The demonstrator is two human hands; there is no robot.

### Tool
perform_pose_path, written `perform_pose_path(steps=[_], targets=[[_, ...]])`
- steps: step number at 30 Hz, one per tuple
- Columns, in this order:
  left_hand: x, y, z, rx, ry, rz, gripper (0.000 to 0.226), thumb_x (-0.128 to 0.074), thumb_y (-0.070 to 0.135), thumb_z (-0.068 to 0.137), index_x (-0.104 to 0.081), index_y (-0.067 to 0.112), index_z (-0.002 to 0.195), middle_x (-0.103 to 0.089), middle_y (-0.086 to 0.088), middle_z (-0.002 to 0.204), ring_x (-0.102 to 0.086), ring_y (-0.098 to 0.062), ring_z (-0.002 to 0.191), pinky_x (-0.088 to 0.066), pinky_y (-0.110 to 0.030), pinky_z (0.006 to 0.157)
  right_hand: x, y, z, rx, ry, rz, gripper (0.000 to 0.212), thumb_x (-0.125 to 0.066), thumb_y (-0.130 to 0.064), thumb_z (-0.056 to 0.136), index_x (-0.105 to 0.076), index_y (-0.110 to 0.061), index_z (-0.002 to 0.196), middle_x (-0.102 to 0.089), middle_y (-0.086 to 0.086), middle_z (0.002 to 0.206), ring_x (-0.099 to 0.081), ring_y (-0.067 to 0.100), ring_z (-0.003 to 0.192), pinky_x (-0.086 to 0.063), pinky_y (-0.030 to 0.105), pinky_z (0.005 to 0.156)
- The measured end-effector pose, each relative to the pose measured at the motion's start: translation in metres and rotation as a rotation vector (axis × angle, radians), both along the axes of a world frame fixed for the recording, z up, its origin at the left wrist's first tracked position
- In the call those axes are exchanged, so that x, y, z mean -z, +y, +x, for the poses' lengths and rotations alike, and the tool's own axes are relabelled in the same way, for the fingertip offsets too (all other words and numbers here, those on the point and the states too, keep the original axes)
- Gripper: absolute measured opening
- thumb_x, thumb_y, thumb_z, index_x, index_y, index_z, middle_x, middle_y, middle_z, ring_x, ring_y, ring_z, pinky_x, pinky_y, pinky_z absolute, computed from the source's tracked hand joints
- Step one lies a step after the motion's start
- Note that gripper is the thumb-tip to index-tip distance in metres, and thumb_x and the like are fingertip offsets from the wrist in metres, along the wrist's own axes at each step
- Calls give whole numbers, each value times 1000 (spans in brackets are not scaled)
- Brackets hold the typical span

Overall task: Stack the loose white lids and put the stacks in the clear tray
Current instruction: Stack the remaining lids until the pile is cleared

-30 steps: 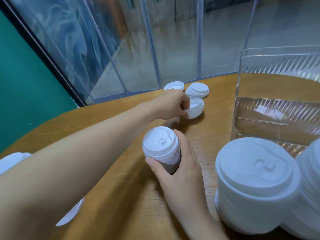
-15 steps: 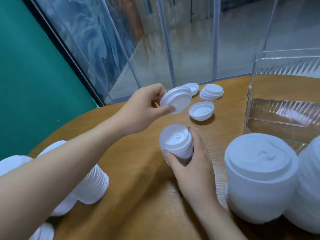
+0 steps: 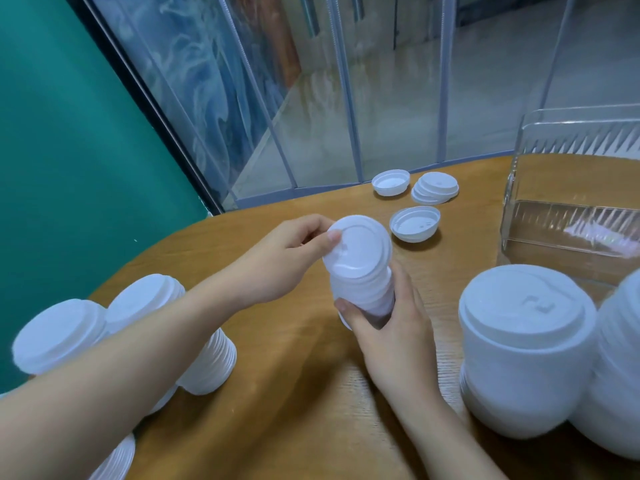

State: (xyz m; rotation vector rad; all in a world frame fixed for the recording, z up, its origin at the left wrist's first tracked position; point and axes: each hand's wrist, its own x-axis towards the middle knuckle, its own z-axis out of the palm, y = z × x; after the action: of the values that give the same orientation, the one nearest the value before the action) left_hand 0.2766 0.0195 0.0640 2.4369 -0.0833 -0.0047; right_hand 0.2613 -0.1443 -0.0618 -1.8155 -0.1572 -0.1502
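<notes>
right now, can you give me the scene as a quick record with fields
left hand: pinches the top lid, tilted on the held stack
right hand: grips the held stack
loose lids: upturned lid; far upturned lid; small flat pile
clear tray: right side, no lids visible inside
finished stacks: two at left, two at right
surface: wooden table

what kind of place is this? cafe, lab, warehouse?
Probably a cafe or drinks-shop back area, though it could be a staged workspace. Cues: many stacks of white takeaway cup lids on a round wooden table, a clear tray for storing them, and clear plastic strip curtains behind the table.
</notes>
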Motion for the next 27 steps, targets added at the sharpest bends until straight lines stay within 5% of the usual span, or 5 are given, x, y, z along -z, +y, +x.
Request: perform_pose_path(steps=[5, 12, 18, 23, 27], targets=[[1, -3, 5, -46, 37, 35, 35, -50, 41, 107, -73, 17, 97, -49, -1, 75, -40, -11, 68, -35, -32, 65, -1, 1, 0, -6, 0, -5, 88, -73, -63, 71, -39, -44, 149, -56, -16, 138, -52, 14, 128, -46, 42, 104], [4, 1, 19, -52, 248, 123, 57, -52, 66, 93, -75, 14, 98, -55, -1, 83, -45, -20, 77, -41, -40, 73, 3, 1, 1, -12, 10, 18, 90, -78, -61, 72, -39, -40, 151, -56, -15, 140, -53, 13, 129, -48, 44, 104], [5, -4, 22, -53, 250, 174, 37, -58, 55, 99, -75, 21, 94, -67, -13, 92, -54, -16, 78, -52, -52, 82, 4, 0, 3, -26, 17, 21, 104, -84, -55, 74, -27, -38, 159, -47, -15, 155, -44, 11, 142, -42, 42, 113], [-1, -7, 28, -76, 340, 203, 28, -61, 51, 99, -74, 27, 100, -69, 9, 89, -62, -7, 81, -51, -34, 85, 1, -1, 2, -41, -3, 29, 112, -85, -51, 74, -18, -42, 163, -42, -16, 159, -40, 8, 145, -36, 29, 115], [-22, -11, 42, -26, 427, 395, 25, -63, 52, 97, -74, 31, 103, -71, 17, 87, -67, -1, 85, -52, -31, 89, -2, 0, 1, -15, -19, 42, 109, -77, -66, 68, -23, -45, 160, -45, -18, 155, -41, 5, 143, -39, 32, 115]])
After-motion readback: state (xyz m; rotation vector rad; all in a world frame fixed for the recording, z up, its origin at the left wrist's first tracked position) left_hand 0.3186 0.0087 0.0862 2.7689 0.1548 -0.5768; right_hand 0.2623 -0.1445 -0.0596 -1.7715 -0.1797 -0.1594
